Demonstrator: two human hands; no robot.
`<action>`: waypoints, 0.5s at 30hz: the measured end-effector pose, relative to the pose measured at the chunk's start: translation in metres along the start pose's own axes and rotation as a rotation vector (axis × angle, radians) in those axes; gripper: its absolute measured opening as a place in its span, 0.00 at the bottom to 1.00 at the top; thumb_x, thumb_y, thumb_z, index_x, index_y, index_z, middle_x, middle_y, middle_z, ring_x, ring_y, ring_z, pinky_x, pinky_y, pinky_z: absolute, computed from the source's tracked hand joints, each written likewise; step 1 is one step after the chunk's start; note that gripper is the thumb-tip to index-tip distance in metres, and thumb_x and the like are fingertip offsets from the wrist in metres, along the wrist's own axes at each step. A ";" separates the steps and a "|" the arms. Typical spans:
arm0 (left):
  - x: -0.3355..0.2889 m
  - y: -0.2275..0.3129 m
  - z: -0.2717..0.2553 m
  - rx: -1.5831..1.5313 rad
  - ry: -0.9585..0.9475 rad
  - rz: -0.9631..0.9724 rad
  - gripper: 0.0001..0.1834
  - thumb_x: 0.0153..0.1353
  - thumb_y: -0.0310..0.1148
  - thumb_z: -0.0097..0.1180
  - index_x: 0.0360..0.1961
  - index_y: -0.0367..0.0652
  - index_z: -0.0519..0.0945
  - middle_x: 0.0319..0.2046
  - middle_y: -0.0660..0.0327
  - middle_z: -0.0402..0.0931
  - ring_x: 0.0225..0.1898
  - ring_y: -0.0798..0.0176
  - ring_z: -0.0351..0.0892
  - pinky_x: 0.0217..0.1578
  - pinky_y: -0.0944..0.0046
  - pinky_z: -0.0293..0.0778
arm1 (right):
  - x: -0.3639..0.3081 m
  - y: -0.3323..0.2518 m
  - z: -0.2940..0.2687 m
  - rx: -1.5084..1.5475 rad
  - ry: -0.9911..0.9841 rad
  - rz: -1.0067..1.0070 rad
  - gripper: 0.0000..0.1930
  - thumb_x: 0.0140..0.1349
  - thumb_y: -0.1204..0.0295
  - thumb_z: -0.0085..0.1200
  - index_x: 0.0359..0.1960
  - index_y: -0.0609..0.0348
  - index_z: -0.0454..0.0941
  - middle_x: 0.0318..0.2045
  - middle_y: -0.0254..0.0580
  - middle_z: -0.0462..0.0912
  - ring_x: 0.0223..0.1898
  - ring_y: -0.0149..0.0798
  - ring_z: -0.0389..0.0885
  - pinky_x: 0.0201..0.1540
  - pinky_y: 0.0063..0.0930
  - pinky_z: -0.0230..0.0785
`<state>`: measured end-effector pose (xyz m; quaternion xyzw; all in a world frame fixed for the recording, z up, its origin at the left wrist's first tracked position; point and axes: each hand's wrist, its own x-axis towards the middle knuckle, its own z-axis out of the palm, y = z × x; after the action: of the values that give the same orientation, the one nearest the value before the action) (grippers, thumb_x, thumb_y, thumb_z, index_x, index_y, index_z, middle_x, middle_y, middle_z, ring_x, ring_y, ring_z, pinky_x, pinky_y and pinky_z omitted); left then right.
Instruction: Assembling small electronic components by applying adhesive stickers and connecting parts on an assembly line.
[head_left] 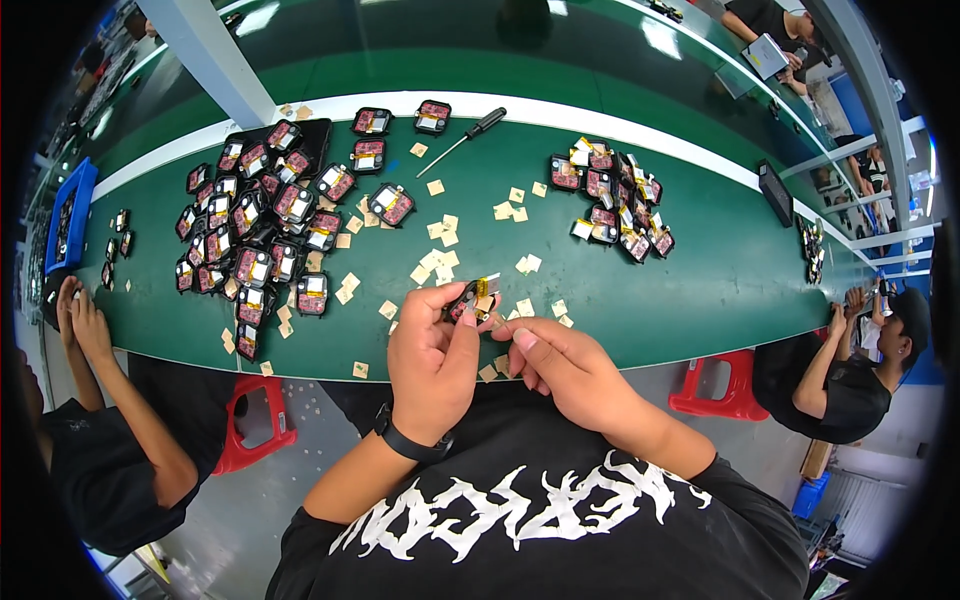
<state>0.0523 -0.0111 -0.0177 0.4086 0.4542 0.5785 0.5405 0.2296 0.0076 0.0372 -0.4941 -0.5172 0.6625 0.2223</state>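
- Step in hand, as judged: you are working on one small black module [472, 298], held up between both hands just above the near edge of the green bench [700, 290]. It looks like you are peeling or seating a small tan sticker on it; which of the two cannot be told from this view.
- Left hand [432, 362]: your thumb and forefinger are closed down on the module's left side, with almost no gap between them, and the other fingers are curled under. A black wristband [405, 440] sits on that wrist.
- Right hand [565, 365]: your fingertips [518, 338] are pinched close together, right at the module's lower right edge. Whether they grip the module itself or only a sticker tab is hidden by the fingers.
- Just beyond your fingertips, loose tan sticker squares [440, 232] lie scattered over the bench.
- Far beyond and left of your fingers lies a large heap of like modules [262, 215]; far beyond and to the right lies a smaller heap [612, 200].
- A black-handled screwdriver [465, 136] lies well beyond your fingers, untouched.
- Next move, as judged: it calls for a fine pinch and a steady left-hand hold, since the part is small and the tab smaller.
- Other people's arms rest at the bench's far left [85, 325] and far right [838, 320], well clear of your hands.
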 end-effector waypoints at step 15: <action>0.003 0.002 0.005 -0.079 0.013 0.027 0.19 0.71 0.14 0.52 0.59 0.33 0.65 0.54 0.47 0.75 0.58 0.52 0.83 0.58 0.58 0.80 | 0.004 0.009 -0.009 -0.449 0.094 -0.329 0.13 0.72 0.73 0.56 0.54 0.64 0.83 0.29 0.50 0.81 0.30 0.44 0.79 0.36 0.36 0.71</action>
<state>0.0568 -0.0079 -0.0149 0.3893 0.4291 0.6057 0.5454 0.2383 0.0115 0.0279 -0.4704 -0.7134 0.4629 0.2356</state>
